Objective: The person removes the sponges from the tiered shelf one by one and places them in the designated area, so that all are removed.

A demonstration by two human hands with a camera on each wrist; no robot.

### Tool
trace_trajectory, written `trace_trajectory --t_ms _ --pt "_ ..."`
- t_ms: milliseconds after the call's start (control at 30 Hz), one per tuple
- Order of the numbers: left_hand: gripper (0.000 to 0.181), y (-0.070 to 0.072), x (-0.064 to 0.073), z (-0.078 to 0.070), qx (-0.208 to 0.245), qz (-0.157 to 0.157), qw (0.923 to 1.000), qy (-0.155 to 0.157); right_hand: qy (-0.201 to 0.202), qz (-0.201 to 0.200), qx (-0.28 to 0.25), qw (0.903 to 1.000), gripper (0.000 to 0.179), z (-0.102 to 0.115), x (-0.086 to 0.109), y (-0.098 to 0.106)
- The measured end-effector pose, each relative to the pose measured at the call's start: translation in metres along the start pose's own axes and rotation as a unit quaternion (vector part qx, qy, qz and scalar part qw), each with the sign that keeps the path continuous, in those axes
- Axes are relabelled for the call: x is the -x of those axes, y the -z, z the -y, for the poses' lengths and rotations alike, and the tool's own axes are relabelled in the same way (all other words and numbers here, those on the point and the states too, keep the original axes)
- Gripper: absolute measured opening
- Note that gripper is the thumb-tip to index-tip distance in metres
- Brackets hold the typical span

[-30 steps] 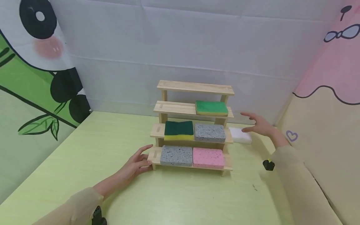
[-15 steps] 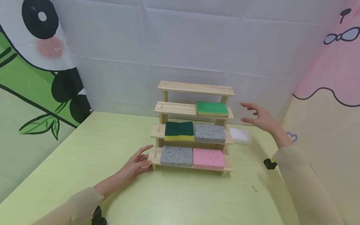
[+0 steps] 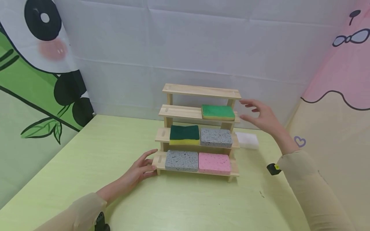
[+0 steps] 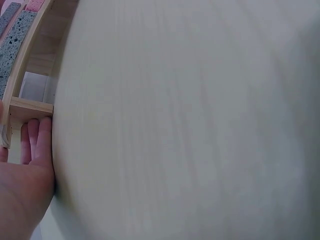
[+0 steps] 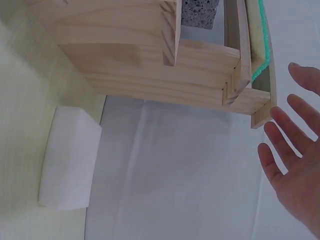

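A stepped wooden rack [image 3: 199, 90] stands on the table, holding sponges on its lower three shelves. My left hand [image 3: 138, 168] rests at the left end of its bottom shelf; the left wrist view shows straight fingers [image 4: 44, 137] touching the rack's leg. Just right of the upper shelves, my right hand [image 3: 261, 117] hovers with fingers spread, holding nothing. Nearest it is a green sponge [image 3: 218, 111] on the second shelf from the top. Below sit a dark green-and-yellow sponge [image 3: 184, 134], grey sponges [image 3: 215, 137] and a pink sponge [image 3: 214, 162].
A white sponge block [image 3: 247, 140] lies on the table [image 3: 185, 205] right of the rack, also partly behind it. A pale cloth wall [image 3: 196, 38] rises close behind. Printed side panels [image 3: 332, 128] bound the table left and right.
My right hand has risen from above the white sponge block, then moved left toward the rack's upper right end. My left hand and the sponges stay where they were.
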State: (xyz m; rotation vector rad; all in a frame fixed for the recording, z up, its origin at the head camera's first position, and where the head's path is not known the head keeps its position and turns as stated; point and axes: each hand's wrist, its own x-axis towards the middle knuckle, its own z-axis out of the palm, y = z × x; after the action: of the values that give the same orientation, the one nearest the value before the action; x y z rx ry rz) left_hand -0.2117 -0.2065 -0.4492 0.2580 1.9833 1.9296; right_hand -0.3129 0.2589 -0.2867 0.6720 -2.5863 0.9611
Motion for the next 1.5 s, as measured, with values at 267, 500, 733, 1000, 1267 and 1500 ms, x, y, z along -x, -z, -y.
trace_trajectory --t_ms 267,500,733,1000,1267,1500 --pt "0.071 0.0 -0.001 0.001 0.004 -0.004 1.0 0.001 0.021 0.01 -0.003 0.9997 0.054 0.012 -0.008 -0.009" --pt "0.071 0.0 0.0 0.0 0.001 -0.003 1.0 0.001 0.049 0.039 -0.004 0.998 0.056 0.012 -0.015 -0.017" --pt "0.071 0.0 0.0 -0.001 0.0 0.001 1.0 0.0 0.051 0.058 0.007 0.997 0.056 0.012 -0.019 -0.025" --pt "0.07 0.001 0.0 -0.001 0.002 0.001 1.0 -0.002 0.044 0.075 0.03 0.9958 0.056 0.009 -0.023 -0.029" --pt "0.071 0.001 -0.001 0.001 0.006 0.001 1.0 -0.004 0.037 0.085 0.039 0.9949 0.058 0.009 -0.026 -0.031" --pt "0.072 0.001 -0.001 0.003 0.012 -0.002 0.9999 -0.008 0.045 0.086 0.042 0.9944 0.058 0.008 -0.029 -0.034"
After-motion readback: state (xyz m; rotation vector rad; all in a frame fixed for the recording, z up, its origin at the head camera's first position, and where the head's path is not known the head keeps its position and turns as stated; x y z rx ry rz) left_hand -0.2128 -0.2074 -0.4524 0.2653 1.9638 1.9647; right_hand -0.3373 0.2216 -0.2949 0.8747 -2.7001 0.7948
